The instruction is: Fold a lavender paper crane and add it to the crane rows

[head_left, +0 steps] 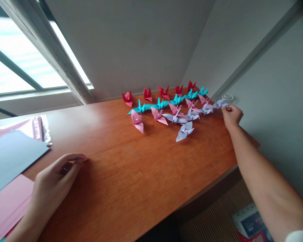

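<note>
Several folded paper cranes stand in rows on the far part of a brown wooden table: red cranes at the back, teal cranes in front of them, pink cranes and lavender cranes nearest. My right hand reaches to the far right end of the rows, fingers pinched on a lavender crane by the wall. My left hand rests on the table near its left side, fingers curled loosely, fingertips touching the wood; nothing shows in it.
Sheets of grey-blue paper and pink paper lie at the left edge, with a shiny plastic packet behind them. A window is at back left, walls close in behind and to the right. A printed booklet lies on the floor below.
</note>
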`<state>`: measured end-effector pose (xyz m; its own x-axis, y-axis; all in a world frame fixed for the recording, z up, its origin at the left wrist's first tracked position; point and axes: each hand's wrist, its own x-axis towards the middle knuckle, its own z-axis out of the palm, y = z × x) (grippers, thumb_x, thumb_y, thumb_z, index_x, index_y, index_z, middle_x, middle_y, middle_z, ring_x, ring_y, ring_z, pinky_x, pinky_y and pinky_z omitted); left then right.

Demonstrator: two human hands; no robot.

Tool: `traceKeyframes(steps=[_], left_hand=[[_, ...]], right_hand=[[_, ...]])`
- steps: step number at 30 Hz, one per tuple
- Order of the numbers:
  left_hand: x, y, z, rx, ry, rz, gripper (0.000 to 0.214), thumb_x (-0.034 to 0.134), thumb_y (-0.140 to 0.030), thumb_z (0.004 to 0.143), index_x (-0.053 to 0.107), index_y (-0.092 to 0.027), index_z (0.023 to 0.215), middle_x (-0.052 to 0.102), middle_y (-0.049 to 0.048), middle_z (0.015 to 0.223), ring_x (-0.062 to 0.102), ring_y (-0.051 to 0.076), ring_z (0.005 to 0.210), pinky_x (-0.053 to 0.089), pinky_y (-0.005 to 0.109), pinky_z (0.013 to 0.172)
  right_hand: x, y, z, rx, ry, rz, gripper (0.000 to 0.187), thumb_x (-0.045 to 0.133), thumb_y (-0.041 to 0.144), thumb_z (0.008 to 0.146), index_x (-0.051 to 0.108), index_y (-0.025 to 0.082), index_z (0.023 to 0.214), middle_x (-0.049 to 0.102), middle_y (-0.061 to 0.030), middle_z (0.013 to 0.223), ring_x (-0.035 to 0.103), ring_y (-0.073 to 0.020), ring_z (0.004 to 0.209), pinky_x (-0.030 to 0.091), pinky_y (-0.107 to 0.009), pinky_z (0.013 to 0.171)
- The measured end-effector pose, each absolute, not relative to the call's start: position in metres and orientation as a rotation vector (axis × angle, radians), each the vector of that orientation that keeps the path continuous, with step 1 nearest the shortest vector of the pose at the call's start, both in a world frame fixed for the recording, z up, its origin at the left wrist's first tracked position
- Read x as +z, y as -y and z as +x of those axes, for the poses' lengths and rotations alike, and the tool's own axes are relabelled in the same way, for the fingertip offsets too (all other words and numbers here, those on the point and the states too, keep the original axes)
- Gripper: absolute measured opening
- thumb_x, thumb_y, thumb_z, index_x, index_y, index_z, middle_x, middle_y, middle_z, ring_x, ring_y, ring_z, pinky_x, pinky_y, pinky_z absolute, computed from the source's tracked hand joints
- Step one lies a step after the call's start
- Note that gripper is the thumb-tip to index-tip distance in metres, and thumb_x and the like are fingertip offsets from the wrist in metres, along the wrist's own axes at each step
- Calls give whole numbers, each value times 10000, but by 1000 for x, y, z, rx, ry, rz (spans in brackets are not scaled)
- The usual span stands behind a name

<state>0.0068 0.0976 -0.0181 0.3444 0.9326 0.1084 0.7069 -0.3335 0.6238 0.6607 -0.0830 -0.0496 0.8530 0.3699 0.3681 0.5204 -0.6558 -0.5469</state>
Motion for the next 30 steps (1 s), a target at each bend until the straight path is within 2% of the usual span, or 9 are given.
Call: traceKeyframes(steps=[5,9,13,17,23,30], left_hand=[[-14,-96,8,621,-1455,2122,326,537,-514,784,682,-244,895,758,35,926,704,233,821,531,304,749],[-13,-97,8,587,-1473,2100,353,535,-524,767,685,-232,898,754,44,943,704,242,849,525,317,790],[-16,-98,7,579,-1481,2080,367,538,-534,761,686,-228,901,751,49,946,700,249,848,525,320,770],[-16,-98,7,602,-1472,2080,351,546,-529,765,685,-234,894,752,46,946,701,247,854,525,321,800],[-15,-96,7,610,-1450,2092,333,557,-519,773,687,-242,904,759,38,940,707,238,829,534,308,767],[-12,-95,10,602,-1476,2077,349,547,-528,763,693,-240,896,765,39,928,712,239,821,540,308,755]], right_hand=[[-50,81,663,-402,518,-2329,103,608,224,793,552,220,707,721,-91,816,534,-184,709,400,-290,684],[-51,85,666,-439,414,-2330,53,591,173,807,616,191,764,743,-137,892,583,-204,754,421,-301,708],[-55,91,670,-416,328,-2355,114,587,206,898,677,139,922,727,-147,998,645,-216,853,484,-326,785],[-60,91,675,-344,318,-2383,246,581,356,975,642,198,1154,648,-80,1200,649,-192,1002,559,-386,876],[-60,87,677,-419,327,-2363,95,627,154,816,709,138,860,755,-177,962,668,-255,853,465,-333,761],[-59,84,677,-439,386,-2359,66,609,176,767,675,179,766,768,-152,893,618,-230,742,406,-320,686]])
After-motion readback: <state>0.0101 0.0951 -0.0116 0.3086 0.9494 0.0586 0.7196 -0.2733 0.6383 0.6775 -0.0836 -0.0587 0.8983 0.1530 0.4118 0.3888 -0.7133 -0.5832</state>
